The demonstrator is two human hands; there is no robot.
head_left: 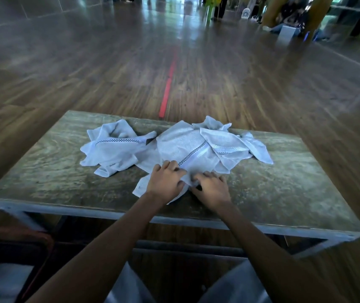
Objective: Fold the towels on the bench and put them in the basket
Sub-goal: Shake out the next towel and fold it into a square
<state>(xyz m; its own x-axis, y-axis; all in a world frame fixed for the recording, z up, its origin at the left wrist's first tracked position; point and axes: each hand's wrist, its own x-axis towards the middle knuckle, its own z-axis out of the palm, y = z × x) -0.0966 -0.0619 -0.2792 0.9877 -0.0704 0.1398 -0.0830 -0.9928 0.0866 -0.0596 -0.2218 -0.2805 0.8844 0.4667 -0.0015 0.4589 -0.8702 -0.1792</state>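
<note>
Worn wooden bench [284,184], crumpled white towels [181,147] heaped on top

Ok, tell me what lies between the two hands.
In the head view, a bunched edge of the middle towel lies between the left hand and the right hand.

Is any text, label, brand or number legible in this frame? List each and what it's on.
None can be read.
On the middle towel: a checkered woven band only, no lettering.
On the white panel at the far back: a round mark, too blurred to read.
</note>
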